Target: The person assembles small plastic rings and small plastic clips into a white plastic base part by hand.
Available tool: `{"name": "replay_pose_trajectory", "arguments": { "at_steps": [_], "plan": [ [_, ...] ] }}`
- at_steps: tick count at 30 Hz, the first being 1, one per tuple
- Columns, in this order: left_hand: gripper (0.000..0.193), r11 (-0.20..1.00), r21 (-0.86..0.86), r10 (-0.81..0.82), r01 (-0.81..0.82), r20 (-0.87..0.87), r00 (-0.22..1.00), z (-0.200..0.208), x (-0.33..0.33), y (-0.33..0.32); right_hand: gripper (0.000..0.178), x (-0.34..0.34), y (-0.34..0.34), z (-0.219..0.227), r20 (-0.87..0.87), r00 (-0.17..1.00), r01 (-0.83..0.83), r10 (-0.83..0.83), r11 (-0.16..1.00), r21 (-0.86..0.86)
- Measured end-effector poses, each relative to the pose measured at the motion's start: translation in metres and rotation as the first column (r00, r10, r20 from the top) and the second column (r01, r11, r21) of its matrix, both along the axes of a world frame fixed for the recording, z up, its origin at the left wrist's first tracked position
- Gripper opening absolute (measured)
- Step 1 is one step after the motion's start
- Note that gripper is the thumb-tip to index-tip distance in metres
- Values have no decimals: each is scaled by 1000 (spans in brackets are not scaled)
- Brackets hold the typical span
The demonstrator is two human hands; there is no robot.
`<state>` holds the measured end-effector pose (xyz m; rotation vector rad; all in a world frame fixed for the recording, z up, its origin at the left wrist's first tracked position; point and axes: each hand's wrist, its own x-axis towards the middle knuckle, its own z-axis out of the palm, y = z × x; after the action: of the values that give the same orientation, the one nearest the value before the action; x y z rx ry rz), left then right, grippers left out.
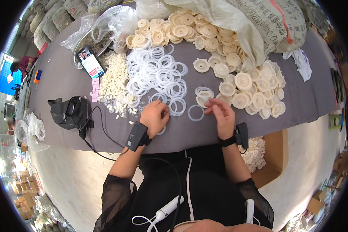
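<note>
My left hand (154, 118) rests low over the table at the near edge of a pile of translucent white rings (158, 69). Its fingers are curled inward, and whatever they may hold is hidden. My right hand (221, 118) has its fingers stretched out and apart, with the fingertips beside a cream plastic disc (202, 102). A ring (204, 89) lies against the far side of that disc. Just left of the right fingertips a single translucent ring (196, 119) lies flat on the table. Small cream plastic pieces (114, 75) are heaped left of the rings.
Cream discs (243, 83) are heaped to the right and along the back, spilling from a woven sack (272, 25). A phone (90, 62), a black pouch (69, 112) with a cable and a clear plastic bag (116, 21) lie on the left. Below the table's right edge stands a cardboard box (276, 154) with parts.
</note>
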<state>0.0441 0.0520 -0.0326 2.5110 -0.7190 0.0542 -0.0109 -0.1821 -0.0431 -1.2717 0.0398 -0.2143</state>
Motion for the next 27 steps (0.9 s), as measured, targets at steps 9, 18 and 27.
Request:
{"name": "replay_pose_trajectory", "arguments": {
  "at_steps": [9,18,27],
  "plan": [
    [7,370,-749,172,-549,-525,833,-2,2,60,17,-6,13,-9,-33,998,-56,51,981,-186],
    [24,692,-449,655,-565,61,754,0,-13,114,16,-5,13,-9,-75,995,-81,70,985,-150],
    [18,860,46,507,-509,54,860,1,-12,67,15,-7,16,-7,-63,997,-51,40,982,-182]
  ]
}}
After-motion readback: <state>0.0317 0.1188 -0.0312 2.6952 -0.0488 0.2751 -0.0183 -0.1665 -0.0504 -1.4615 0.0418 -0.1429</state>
